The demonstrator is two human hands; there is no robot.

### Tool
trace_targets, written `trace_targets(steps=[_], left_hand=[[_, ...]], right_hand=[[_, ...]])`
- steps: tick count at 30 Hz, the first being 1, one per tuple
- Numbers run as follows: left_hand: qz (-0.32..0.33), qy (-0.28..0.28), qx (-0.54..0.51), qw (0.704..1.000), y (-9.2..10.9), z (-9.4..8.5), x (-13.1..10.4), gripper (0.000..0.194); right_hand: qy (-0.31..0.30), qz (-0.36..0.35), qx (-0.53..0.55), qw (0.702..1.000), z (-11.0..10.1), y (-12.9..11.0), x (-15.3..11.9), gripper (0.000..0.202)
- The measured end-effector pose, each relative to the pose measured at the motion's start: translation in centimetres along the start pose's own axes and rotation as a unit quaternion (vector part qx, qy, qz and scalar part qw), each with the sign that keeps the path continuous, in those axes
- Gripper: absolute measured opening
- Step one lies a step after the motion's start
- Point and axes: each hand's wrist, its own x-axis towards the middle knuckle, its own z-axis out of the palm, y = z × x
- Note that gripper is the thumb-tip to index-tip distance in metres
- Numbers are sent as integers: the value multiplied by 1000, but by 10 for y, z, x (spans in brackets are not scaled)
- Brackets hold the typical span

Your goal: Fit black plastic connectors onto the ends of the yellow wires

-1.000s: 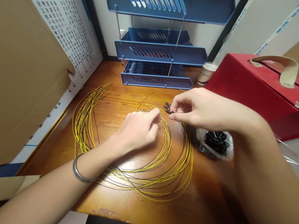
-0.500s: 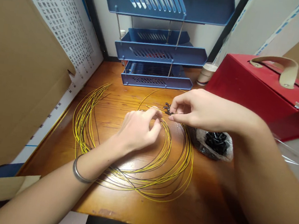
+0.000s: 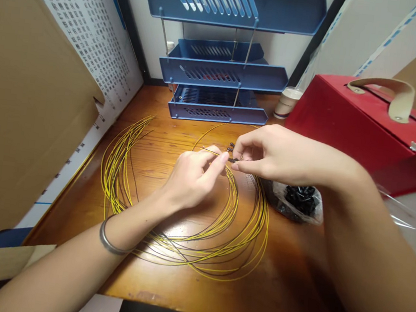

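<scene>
My left hand [image 3: 198, 177] pinches the end of a yellow wire [image 3: 208, 150] between thumb and fingers; its tip sticks out to the left. Close by on the right, my right hand [image 3: 268, 153] is closed on a small black connector [image 3: 232, 160], partly hidden by the fingers. More small black pieces [image 3: 230, 147] show just behind the right fingertips. Under and around both hands lies a loose coil of yellow and dark wires [image 3: 216, 247], its left bundle [image 3: 115, 175] curving up the table.
A clear plastic bag [image 3: 316, 213] of black parts [image 3: 300, 199] sits below my right wrist. Behind stand blue stacked trays [image 3: 218, 113] and a paper cup [image 3: 287, 104]. A red box [image 3: 346, 126] fills the right side; cardboard [image 3: 29, 105] walls the left.
My left thumb and fingers have closed together on the wire beside the connector. My right hand has shifted slightly left, bringing the two hands nearer each other.
</scene>
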Motion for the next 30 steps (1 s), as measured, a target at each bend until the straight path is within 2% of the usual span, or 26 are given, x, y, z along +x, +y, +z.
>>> trace_targets(steps=[7,11,14,20,25,30], left_hand=[[-35,39,-74,996,0,0,2,47],[-108,86,-128,982,-5,-1,6,42],[-143,95,-142,975,-8,-2,8,38],[-119,76,-176,974,-9,0,6,36],[-117,81,-150,978,-13,0,5,43],[-100,78,-124,984,-12,-2,4,37]], right_hand=[[-14,-14,-10,1000,3,5,3,10],[-22,27,-37,999,0,13,1,9],[-11,58,-47,997,-5,18,-2,11],[9,72,-50,996,-6,17,-3,10],[-17,84,-68,994,-3,16,-1,7],[-38,88,-66,993,-2,22,-1,7]])
